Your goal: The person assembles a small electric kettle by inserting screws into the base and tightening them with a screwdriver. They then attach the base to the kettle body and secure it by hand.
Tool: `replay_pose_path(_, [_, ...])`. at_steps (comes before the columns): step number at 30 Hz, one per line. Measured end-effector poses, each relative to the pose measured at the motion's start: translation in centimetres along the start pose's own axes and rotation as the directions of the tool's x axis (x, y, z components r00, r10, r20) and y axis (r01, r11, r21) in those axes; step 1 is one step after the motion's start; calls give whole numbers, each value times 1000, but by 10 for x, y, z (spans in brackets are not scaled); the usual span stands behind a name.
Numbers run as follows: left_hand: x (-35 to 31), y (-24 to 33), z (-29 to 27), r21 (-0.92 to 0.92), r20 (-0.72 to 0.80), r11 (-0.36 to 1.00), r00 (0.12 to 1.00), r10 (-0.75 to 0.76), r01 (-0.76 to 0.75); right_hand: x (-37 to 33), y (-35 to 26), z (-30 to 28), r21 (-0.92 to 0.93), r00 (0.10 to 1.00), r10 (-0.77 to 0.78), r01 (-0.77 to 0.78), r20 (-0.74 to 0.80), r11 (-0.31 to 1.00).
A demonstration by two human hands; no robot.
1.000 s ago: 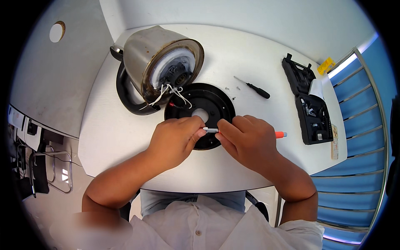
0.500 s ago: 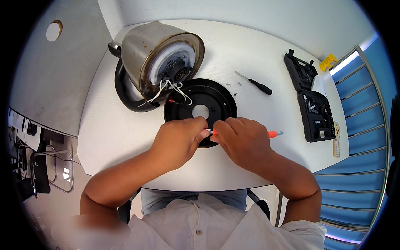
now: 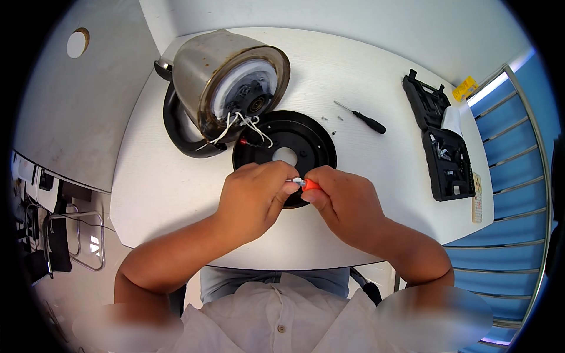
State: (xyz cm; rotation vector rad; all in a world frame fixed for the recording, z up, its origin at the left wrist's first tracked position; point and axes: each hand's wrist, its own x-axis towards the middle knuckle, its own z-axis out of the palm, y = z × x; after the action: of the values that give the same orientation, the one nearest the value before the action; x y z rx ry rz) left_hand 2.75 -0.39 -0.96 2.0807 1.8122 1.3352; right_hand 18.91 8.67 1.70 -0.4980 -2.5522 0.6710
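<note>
My left hand [image 3: 256, 191] pinches a small white piece [image 3: 296, 180] between thumb and fingers. Against it, my right hand [image 3: 346, 197] grips an orange pen-like tool [image 3: 311, 185], most of it hidden in the palm. Both hands meet over the near edge of a round black kettle base [image 3: 318, 140] with a hole in its middle. Just beyond lies a steel kettle [image 3: 203, 59] on its side, black handle [image 3: 182, 138] to the left. From its exposed underside hang white wires [image 3: 232, 125], and a wire with a red connector [image 3: 243, 142] reaches over the base.
To the right lies a black-handled screwdriver [image 3: 366, 121], beside a few small screws [image 3: 333, 133]. An open black tool case [image 3: 438, 159] sits at the table's right side, with a beige remote control [image 3: 477, 203] and a yellow package [image 3: 465, 88] near it. A metal railing [image 3: 518, 194] runs beyond.
My right hand has shifted its grip: the orange tool's far end no longer sticks out past the hand, and its orange front end now shows between the hands. The kettle and base stay put.
</note>
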Motion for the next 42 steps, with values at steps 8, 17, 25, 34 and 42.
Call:
replay_pose_path(8, [0, 2, -2, 6, 56, 1000, 998, -20, 20, -3, 7, 2, -302, 968, -246, 221, -47, 928])
replay_pose_path(17, [0, 10, -1, -88, 153, 977, 972, -180, 195, -3, 9, 8, -408, 955, -295, 255, -38, 877])
replay_pose_path(25, [1, 9, -2, -39, 210, 975, 956, -206, 219, -6, 11, 13, -367, 975, -223, 209, 5, 906])
replay_pose_path(34, [3, -5, 0, -133, 42, 985, 993, -110, 114, 4, 7, 1, -59, 993, -65, 59, -99, 997])
replay_pose_path(42, [2, -3, 2, -218, 42, 962, 986, -161, 167, 2, 12, 0, -203, 970, -191, 160, -147, 966])
